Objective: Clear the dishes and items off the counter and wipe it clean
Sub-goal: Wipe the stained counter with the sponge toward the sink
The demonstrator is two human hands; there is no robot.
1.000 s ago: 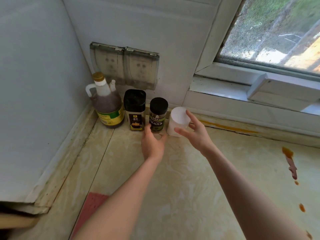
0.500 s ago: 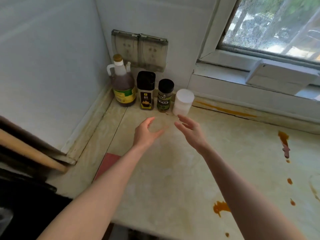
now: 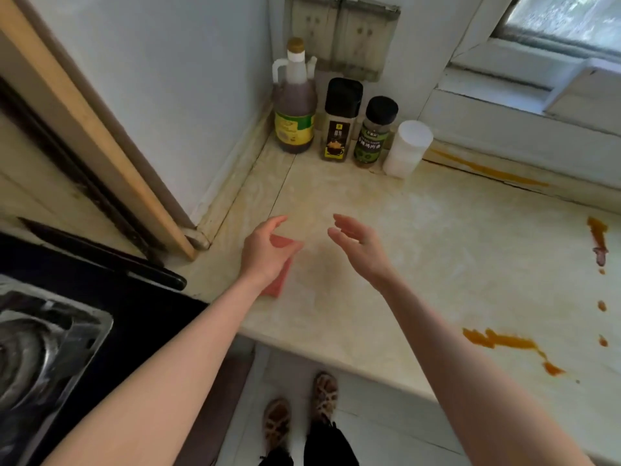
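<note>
In the back corner of the pale marbled counter (image 3: 437, 250) stand a dark sauce bottle (image 3: 295, 105), a tall black-capped spice jar (image 3: 340, 121), a round black-capped spice jar (image 3: 374, 132) and a white plastic cup (image 3: 407, 148), side by side. My left hand (image 3: 265, 252) hovers with relaxed fingers over a red cloth (image 3: 280, 264), which it partly hides. My right hand (image 3: 359, 245) is open and empty, to the right of the left. Orange sauce stains (image 3: 504, 343) lie on the counter's right part.
A stove top (image 3: 43, 344) with a dark glass edge sits lower left. Covered wall sockets (image 3: 341, 35) are above the bottles. A window sill (image 3: 524, 82) runs along the back right. An orange smear (image 3: 484, 168) marks the rear ledge.
Both hands have pulled back from the jars and cup toward the counter's front edge. The view tilted down, showing the stove, floor and feet. The left hand now covers part of the red cloth.
</note>
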